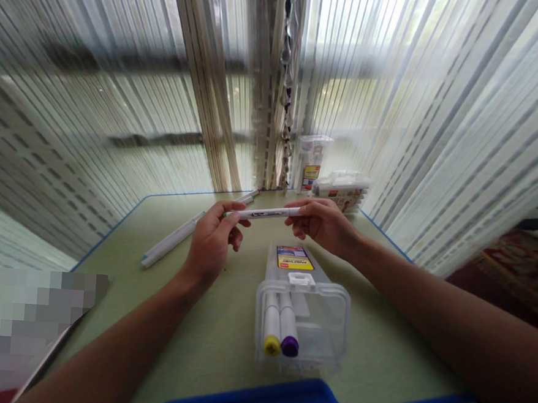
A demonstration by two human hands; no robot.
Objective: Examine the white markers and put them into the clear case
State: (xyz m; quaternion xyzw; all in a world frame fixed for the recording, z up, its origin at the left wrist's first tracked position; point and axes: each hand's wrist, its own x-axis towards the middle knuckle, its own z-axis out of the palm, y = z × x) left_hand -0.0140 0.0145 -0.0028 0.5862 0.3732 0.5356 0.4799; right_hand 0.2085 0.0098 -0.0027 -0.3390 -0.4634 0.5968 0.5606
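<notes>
A white marker pen [266,213] is held level above the green table [187,318], one end in each hand. My left hand [213,237] pinches its left end with thumb and fingers. My right hand [323,224] grips the right end. Just below the hands lies a clear plastic marker case [302,314] on its side, with a yellow-capped marker [272,343] and a purple-capped marker [289,344] inside it.
Two loose white markers [172,239] lie on the table at the left, another [249,196] near the far edge. Two more clear marker cases [341,188] stand at the back by the curtains. A blue plastic object [273,401] sits at the near edge.
</notes>
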